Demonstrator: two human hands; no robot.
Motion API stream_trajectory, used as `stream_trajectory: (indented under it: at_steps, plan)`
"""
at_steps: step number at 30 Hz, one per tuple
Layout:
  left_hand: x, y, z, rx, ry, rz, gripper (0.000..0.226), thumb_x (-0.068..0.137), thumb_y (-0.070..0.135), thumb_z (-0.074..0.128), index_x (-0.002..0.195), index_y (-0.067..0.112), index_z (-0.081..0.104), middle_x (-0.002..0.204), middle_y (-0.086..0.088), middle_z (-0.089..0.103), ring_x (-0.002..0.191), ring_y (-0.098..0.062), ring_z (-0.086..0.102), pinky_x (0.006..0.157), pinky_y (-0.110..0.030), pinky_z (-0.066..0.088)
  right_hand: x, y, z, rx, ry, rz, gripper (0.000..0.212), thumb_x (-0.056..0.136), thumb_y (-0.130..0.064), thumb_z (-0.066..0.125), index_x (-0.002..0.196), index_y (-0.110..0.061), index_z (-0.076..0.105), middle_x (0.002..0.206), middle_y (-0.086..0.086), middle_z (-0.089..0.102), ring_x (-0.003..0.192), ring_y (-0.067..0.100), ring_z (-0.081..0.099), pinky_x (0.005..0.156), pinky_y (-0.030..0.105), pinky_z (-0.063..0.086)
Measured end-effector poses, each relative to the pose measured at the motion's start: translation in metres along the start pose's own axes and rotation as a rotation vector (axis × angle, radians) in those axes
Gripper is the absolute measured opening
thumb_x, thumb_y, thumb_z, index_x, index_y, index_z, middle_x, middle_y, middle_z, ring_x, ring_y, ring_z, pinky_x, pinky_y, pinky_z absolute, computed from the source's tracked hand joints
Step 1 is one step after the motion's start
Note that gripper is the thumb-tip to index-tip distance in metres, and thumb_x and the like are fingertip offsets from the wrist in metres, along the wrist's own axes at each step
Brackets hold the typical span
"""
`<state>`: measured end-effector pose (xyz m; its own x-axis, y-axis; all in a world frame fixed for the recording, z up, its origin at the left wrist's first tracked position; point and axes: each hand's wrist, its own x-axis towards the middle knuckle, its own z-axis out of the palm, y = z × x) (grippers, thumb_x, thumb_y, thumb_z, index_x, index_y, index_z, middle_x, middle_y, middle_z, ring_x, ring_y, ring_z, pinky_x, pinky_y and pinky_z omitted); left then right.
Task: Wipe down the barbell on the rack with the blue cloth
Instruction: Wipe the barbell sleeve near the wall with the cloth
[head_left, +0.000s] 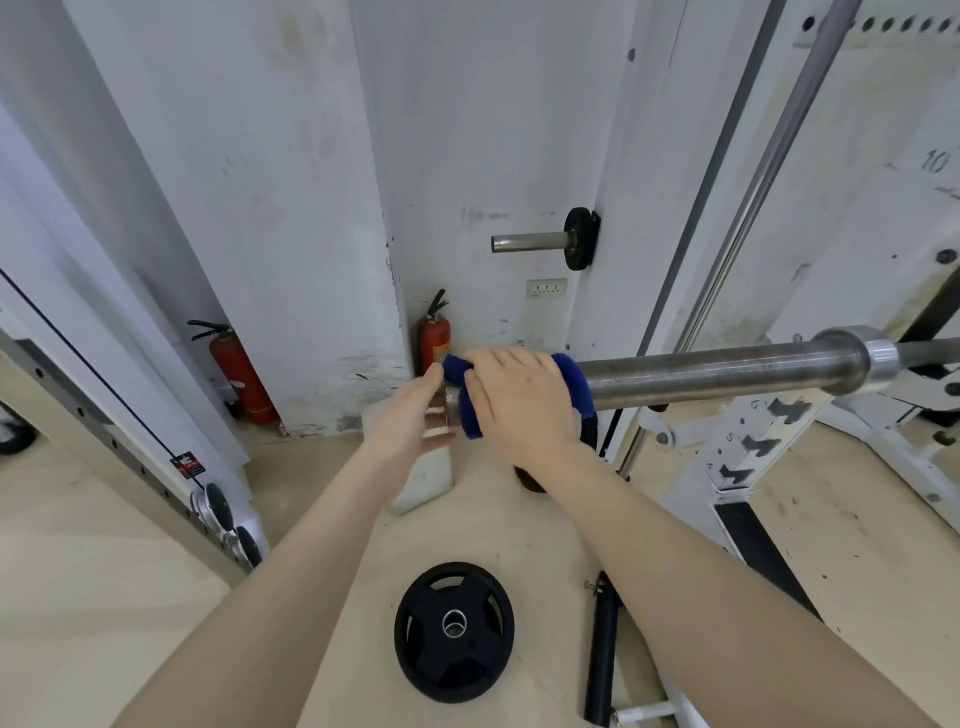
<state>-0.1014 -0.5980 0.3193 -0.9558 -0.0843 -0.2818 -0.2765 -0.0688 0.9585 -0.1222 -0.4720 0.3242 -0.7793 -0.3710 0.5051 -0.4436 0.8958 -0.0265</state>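
The long, smooth steel barbell (727, 371) lies level on the white rack (748, 447); it looks heavy and rigid, so it should stay put under rubbing. Wrapped round its near sleeve end, the soft blue cloth (574, 387) is limp and light, best gripped by closing it around the metal. The right hand (519, 400) clasps it so. At the bar's tip, the left hand (415, 410) pinches a cloth corner, fingers otherwise loose.
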Motion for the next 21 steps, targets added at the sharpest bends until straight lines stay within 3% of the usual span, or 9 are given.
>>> stream_trajectory:
  at_steps: [2, 4, 7, 10, 13, 15, 18, 21]
  plan:
    - [-0.007, -0.011, -0.008, -0.033, -0.100, 0.075, 0.023, 0.095, 0.033, 0.043, 0.104, 0.018, 0.057, 0.098, -0.003, 0.065, 0.086, -0.017, 0.062, 0.080, -0.033, 0.048, 0.014, -0.002, -0.008, 0.000, -0.190, 0.047, 0.025, 0.096, -0.023, 0.033, 0.097, -0.012, 0.055, 0.089, 0.004, 0.065, 0.079, 0.025, 0.058, 0.072, 0.037, 0.041]
    - [-0.007, -0.014, -0.011, 0.042, -0.096, 0.089, 0.024, 0.094, 0.036, 0.044, 0.108, 0.019, 0.055, 0.102, -0.003, 0.065, 0.088, -0.017, 0.062, 0.079, -0.030, 0.046, 0.029, -0.008, -0.009, -0.020, -0.289, 0.121, 0.021, 0.096, -0.021, 0.034, 0.099, -0.010, 0.052, 0.094, 0.008, 0.065, 0.080, 0.026, 0.058, 0.069, 0.037, 0.040]
    - [-0.007, -0.005, -0.009, 0.100, -0.068, 0.059, 0.025, 0.094, 0.041, 0.043, 0.099, 0.021, 0.056, 0.090, -0.001, 0.065, 0.082, -0.016, 0.061, 0.081, -0.033, 0.042, 0.021, -0.027, -0.003, -0.079, -0.159, 0.191, 0.019, 0.094, -0.020, 0.037, 0.095, -0.011, 0.054, 0.093, 0.006, 0.065, 0.086, 0.027, 0.060, 0.072, 0.033, 0.032]
    - [-0.006, -0.002, -0.010, 0.121, -0.070, 0.063, 0.021, 0.094, 0.037, 0.042, 0.090, 0.023, 0.056, 0.084, 0.000, 0.063, 0.076, -0.013, 0.057, 0.079, -0.031, 0.041, -0.011, -0.036, 0.012, 0.037, 0.095, 0.147, 0.024, 0.088, -0.022, 0.042, 0.098, -0.010, 0.060, 0.097, 0.005, 0.066, 0.093, 0.025, 0.061, 0.089, 0.033, 0.032]
    - [-0.008, 0.000, -0.006, 0.093, -0.059, 0.081, 0.019, 0.096, 0.035, 0.039, 0.094, 0.023, 0.054, 0.081, 0.002, 0.061, 0.069, -0.008, 0.055, 0.064, -0.020, 0.039, -0.027, -0.006, 0.015, 0.131, 0.063, 0.049, 0.030, 0.086, -0.025, 0.042, 0.105, -0.010, 0.059, 0.115, 0.005, 0.063, 0.110, 0.026, 0.056, 0.102, 0.034, 0.027]
    - [-0.008, 0.002, -0.003, 0.085, -0.039, 0.059, 0.024, 0.097, 0.036, 0.036, 0.106, 0.018, 0.050, 0.087, 0.000, 0.061, 0.068, -0.004, 0.055, 0.059, -0.016, 0.037, -0.036, 0.017, 0.010, 0.091, 0.065, 0.113, 0.027, 0.083, -0.025, 0.043, 0.102, -0.011, 0.057, 0.119, 0.006, 0.060, 0.115, 0.026, 0.054, 0.104, 0.034, 0.025]
    - [-0.008, 0.002, -0.001, 0.108, -0.014, 0.022, 0.037, 0.096, 0.041, 0.036, 0.117, 0.013, 0.048, 0.104, -0.007, 0.062, 0.070, -0.005, 0.057, 0.063, -0.020, 0.036, -0.041, 0.031, 0.003, 0.125, 0.158, 0.276, 0.021, 0.077, -0.026, 0.046, 0.088, -0.009, 0.052, 0.114, 0.009, 0.060, 0.112, 0.030, 0.052, 0.103, 0.037, 0.027]
    - [-0.011, 0.005, 0.000, 0.094, -0.015, 0.012, 0.039, 0.096, 0.041, 0.037, 0.119, 0.012, 0.048, 0.106, -0.008, 0.062, 0.071, -0.005, 0.056, 0.058, -0.019, 0.034, -0.027, 0.014, 0.003, 0.125, 0.145, 0.193, 0.032, 0.087, -0.035, 0.040, 0.080, -0.008, 0.056, 0.106, 0.008, 0.064, 0.106, 0.027, 0.055, 0.105, 0.037, 0.026]
